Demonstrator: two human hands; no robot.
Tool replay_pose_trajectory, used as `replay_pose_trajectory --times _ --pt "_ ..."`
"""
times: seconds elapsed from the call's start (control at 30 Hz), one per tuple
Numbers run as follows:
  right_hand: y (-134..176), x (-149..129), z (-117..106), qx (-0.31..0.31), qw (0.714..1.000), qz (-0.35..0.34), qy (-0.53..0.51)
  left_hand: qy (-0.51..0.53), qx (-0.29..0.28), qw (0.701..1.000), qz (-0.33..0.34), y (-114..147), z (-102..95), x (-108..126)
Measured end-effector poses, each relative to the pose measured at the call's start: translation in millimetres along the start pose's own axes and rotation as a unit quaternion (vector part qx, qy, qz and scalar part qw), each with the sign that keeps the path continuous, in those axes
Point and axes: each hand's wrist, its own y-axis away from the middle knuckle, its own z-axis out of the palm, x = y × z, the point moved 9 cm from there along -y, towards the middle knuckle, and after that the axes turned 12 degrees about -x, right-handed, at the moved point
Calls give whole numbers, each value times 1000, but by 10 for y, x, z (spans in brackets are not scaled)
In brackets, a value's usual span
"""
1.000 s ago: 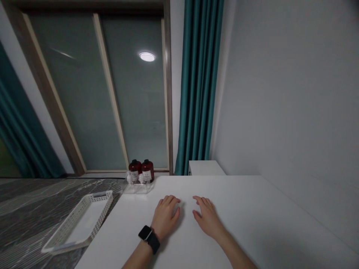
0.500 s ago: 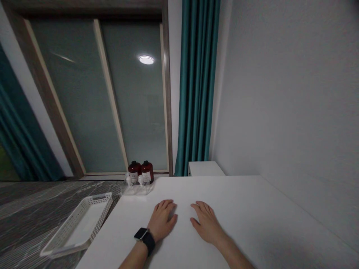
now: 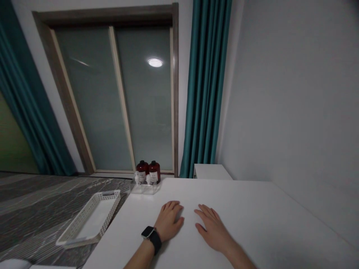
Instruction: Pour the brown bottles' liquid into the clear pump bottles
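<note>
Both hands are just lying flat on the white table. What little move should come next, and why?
Probably the left hand reaching forward-left toward the two dark red pump bottles in their clear tray. Both it and the right hand rest empty on the white table, and those bottles are the nearest things.

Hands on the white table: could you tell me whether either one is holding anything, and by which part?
Nothing is held. The left hand and the right hand both lie flat, palms down, on the bare white table.
</note>
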Motion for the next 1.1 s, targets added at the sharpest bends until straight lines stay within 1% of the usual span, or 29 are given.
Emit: replay_pose_trajectory --times 0.2,0.43,0.8,1.1 --pt "-16 41 41 -24 1000 3 -18 0 4 1000 4 -15 2 -7" --pt "-31 37 43 -42 999 6 -13 -2 5 1000 8 -20 11 -22" --pt "-41 63 49 -33 999 2 -23 -10 -2 1000 7 -15 3 -12" --pt "-25 33 18 -46 999 10 -15 -1 0 1000 7 -4 -4 -22"
